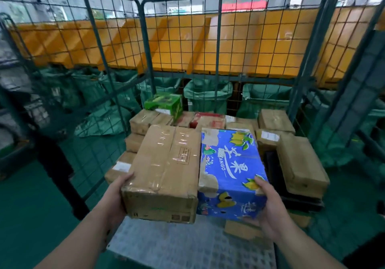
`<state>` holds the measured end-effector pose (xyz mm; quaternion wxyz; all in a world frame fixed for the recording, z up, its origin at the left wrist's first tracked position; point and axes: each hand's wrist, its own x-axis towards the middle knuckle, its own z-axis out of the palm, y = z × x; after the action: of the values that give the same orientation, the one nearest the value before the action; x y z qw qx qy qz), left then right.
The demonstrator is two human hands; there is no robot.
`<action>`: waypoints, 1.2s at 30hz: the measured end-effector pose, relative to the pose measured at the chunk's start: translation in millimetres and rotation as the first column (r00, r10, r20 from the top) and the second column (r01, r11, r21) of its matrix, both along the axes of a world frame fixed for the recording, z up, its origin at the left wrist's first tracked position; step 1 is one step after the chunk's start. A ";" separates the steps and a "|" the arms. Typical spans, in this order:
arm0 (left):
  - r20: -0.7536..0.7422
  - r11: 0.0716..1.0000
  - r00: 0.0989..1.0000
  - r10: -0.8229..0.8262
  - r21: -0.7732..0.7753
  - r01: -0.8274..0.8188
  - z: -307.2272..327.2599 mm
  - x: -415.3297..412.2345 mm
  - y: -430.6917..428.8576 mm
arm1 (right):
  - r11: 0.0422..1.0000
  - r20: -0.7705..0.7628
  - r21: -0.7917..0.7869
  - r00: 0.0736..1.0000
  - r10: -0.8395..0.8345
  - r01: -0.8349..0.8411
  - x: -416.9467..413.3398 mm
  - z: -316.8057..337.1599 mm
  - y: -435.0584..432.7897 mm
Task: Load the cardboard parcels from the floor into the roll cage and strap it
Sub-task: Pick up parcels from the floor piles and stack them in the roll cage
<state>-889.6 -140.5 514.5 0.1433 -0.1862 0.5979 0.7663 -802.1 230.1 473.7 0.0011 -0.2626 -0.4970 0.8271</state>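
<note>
Carries two parcels pressed side by side over the grey floor plate at the near end of the roll cage. Clamps the left grip round the near left corner of the brown taped carton, the right grip round the near right corner of the blue mango carton. Best done by squeezing inward, lowering both level onto the plate, then sliding far against the stack. Counts there: one green carton, one red-topped box, roughly ten brown parcels.

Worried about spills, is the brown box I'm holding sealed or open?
Sealed: the brown box has clear tape along its closed top flaps.
</note>
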 end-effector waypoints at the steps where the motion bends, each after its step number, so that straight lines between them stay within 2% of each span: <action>1: -0.004 1.000 1.000 0.004 0.005 -0.004 -2.0 -20.0 4.4 | 1.000 0.007 0.003 1.000 -0.002 0.002 -22.9 -2.7 3.5; 7: 0.013 0.998 0.998 0.060 0.007 -0.060 -22.2 -124.7 14.8 | 0.999 0.039 -0.043 0.999 -0.009 0.010 -149.3 -19.5 9.5; 11: 0.122 0.999 0.992 -0.035 0.017 0.033 -37.2 -178.5 -2.4 | 0.999 0.086 -0.033 0.996 0.002 0.000 -211.4 -18.2 7.9; 20: 0.106 0.999 0.993 -0.049 0.027 0.046 -39.1 -330.7 -17.5 | 0.987 0.148 0.003 0.976 -0.156 0.158 -338.4 -11.4 -32.2; 24: 0.087 0.992 0.989 -0.121 0.036 0.119 -42.6 -425.1 -16.9 | 0.961 0.146 0.041 0.950 -0.276 0.273 -399.7 -2.7 -45.5; 30: 0.073 0.990 0.988 -0.137 0.027 0.135 -44.4 -544.9 19.5 | 0.922 0.149 0.102 0.911 -0.385 0.373 -480.9 0.8 -36.0; 36: 0.080 0.989 0.988 -0.136 0.067 0.130 -61.7 -625.3 73.5 | 0.871 0.153 0.176 0.862 -0.484 0.458 -545.4 -15.5 -2.9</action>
<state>-1514.9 -66.9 452.8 0.2249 -0.1737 0.5786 0.7645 -1347.5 227.2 458.1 0.1729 -0.4539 -0.4695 0.7373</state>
